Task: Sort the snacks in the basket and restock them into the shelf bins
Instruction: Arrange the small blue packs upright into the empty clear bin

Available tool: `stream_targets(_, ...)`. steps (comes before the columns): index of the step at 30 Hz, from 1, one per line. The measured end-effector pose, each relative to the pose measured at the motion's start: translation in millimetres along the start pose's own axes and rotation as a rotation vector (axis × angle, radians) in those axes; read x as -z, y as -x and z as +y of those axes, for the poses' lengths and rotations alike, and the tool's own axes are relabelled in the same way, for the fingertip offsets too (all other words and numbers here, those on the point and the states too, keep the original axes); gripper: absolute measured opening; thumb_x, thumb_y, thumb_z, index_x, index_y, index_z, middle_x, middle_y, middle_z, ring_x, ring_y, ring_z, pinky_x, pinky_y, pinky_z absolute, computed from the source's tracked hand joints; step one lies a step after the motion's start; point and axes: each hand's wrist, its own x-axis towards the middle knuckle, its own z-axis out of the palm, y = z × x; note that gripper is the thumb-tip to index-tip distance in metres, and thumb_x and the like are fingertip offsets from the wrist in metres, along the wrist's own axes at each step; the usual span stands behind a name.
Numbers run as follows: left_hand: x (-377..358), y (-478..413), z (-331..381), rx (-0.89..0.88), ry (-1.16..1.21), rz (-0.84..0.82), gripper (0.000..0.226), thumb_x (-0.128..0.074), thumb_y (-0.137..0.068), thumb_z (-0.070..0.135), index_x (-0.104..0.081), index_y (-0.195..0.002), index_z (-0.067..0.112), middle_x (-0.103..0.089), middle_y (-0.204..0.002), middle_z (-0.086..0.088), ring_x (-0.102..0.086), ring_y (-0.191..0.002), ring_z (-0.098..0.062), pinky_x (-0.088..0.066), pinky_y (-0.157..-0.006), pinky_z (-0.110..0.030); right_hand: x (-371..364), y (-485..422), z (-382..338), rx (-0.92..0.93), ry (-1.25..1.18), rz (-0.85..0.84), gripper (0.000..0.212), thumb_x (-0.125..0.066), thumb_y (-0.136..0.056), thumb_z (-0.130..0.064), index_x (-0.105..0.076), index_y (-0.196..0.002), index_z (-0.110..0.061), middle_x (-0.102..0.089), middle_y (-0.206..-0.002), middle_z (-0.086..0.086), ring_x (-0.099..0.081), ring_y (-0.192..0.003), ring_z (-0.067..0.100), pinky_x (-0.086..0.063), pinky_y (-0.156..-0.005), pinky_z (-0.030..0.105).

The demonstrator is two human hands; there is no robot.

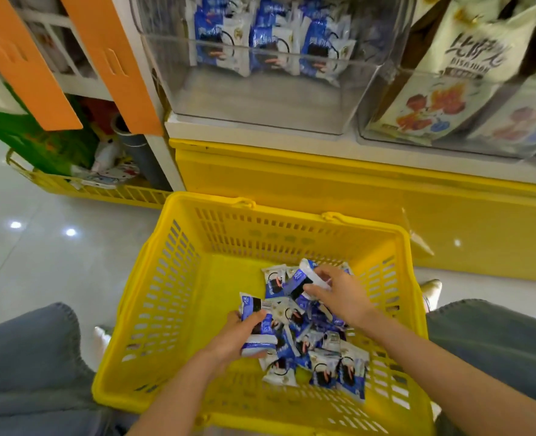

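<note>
Left hand (pixel 235 339): fingers curled round a small stack of packets (pixel 257 328), thumb pressed on top. Right hand (pixel 339 294): fingers pinching a single packet (pixel 302 278) by its edge.

Loose packets (pixel 320 363) lie heaped on the floor of the basket (pixel 166 294), toward its right wall and near edge.

Judgement: light, soft, slick film, contents probably crushable. Take by the sealed ends and stack flat.

Beyond, the clear shelf bin (pixel 260 99) holds matching packs (pixel 273 48) along its back.
</note>
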Motion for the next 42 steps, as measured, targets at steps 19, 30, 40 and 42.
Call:
stream_targets(19, -10.0, 110.3, 81.3, -0.528, 0.202, -0.288, 0.075, -0.078, -0.057, 0.025, -0.051, -0.124, 0.009, -0.071, -0.103, -0.012, -0.070, -0.086, -0.027, -0.057, -0.062, -0.033, 72.8, 107.0, -92.5, 0.752, 0.111, 0.186, 0.028, -0.053, -0.091, -0.031, -0.057, -0.115, -0.017, -0.044, -0.127, -0.006, -0.051, -0.112, 0.005, -0.043, -0.091, 0.011)
stream_targets(30, 8.1, 164.9, 124.0, -0.760, -0.098, -0.277, 0.063, -0.074, -0.058, 0.035, -0.057, -0.117, 0.021, -0.073, -0.101, 0.000, -0.069, -0.088, -0.012, -0.055, -0.063, -0.024, 107.4, 110.7, -154.6, 0.287, -0.545, -0.092, 0.024, -0.055, -0.091, -0.033, -0.064, -0.111, -0.022, -0.070, -0.104, -0.004, -0.065, -0.089, 0.004, -0.052, -0.071, 0.017)
stream_targets(40, 32.5, 178.8, 168.7, -0.820, -0.297, -0.225, 0.037, -0.064, -0.080, 0.036, -0.051, -0.114, 0.028, -0.071, -0.105, -0.001, -0.070, -0.087, -0.020, -0.059, -0.072, -0.034, 162.2, 92.4, -207.2, 0.384, -0.413, 0.061, 0.018, -0.053, -0.094, -0.022, -0.060, -0.110, -0.023, -0.069, -0.102, -0.008, -0.063, -0.090, 0.002, -0.047, -0.073, 0.015)
stream_targets(42, 38.4, 176.8, 177.9, -0.826, -0.310, -0.186, 0.038, -0.064, -0.083, 0.036, -0.051, -0.117, 0.027, -0.070, -0.105, -0.001, -0.071, -0.086, -0.018, -0.058, -0.078, -0.037, 182.4, 80.8, -225.1, 0.427, -0.324, 0.191, 0.018, -0.049, -0.096, -0.019, -0.058, -0.111, -0.023, -0.066, -0.105, 0.000, -0.057, -0.089, 0.011, -0.043, -0.074, 0.024)
